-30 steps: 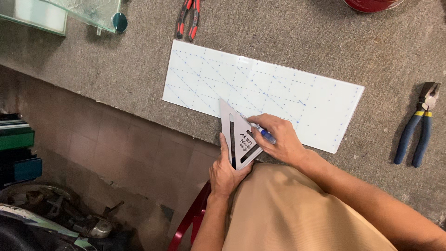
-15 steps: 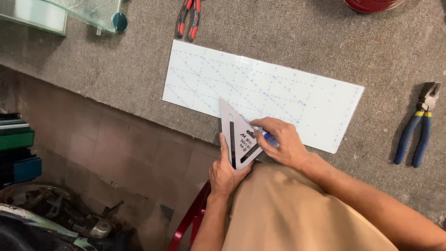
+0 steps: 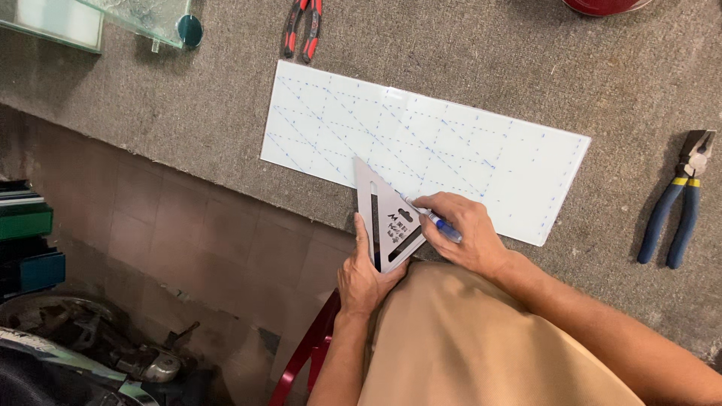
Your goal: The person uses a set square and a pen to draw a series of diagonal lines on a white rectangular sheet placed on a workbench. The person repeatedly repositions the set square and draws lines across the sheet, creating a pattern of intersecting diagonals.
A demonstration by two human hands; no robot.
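Many blue dashed lines already cross the white panel (image 3: 451, 143). Right hand (image 3: 459, 233) grips a blue marker (image 3: 432, 219) beside the triangle ruler (image 3: 387, 218); left hand (image 3: 365, 274) presses it down.

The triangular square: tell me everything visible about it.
The triangular square is a flat, pale grey triangle, metal or plastic by its look, with long dark slots and small dark markings. It lies over the near edge of the white sheet, apex pointing away. The left hand presses its near corner; the right hand runs a blue pen along its right edge.
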